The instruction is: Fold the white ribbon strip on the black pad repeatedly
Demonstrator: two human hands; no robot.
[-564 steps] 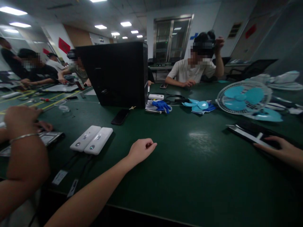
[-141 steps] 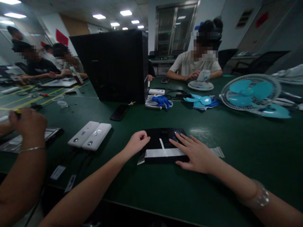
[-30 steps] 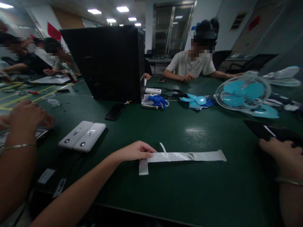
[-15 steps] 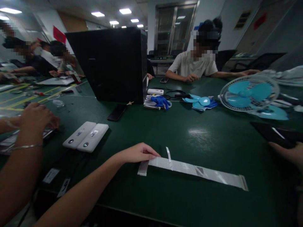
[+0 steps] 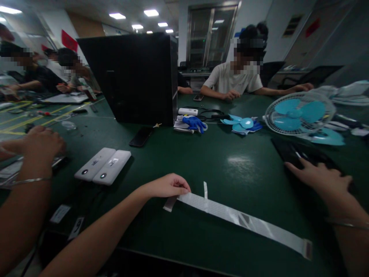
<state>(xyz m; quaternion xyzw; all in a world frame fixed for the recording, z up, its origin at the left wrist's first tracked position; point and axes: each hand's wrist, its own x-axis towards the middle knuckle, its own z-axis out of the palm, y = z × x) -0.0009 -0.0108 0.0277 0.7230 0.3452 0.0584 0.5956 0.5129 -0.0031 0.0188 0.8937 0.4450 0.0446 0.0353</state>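
The left grip point(image 5: 168, 186) pinches a flat, finely ribbed white ribbon point(image 5: 225, 212) near its bent end; the long strip slants rightward from it over the smooth green table point(image 5: 184, 238). The right grip point(image 5: 325, 182) covers a flat black panel point(image 5: 288, 152); whether it clasps, I cannot tell.

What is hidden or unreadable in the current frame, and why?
All in the head view:
White ribbon cable: stretch covered by the left hand.
Black panel: partly covered by the right hand; grip unclear.
Black case: far side, facing away.
Flat device: cut off by the left edge, partly behind a co-worker's arm.
White label: print too small and blurred.
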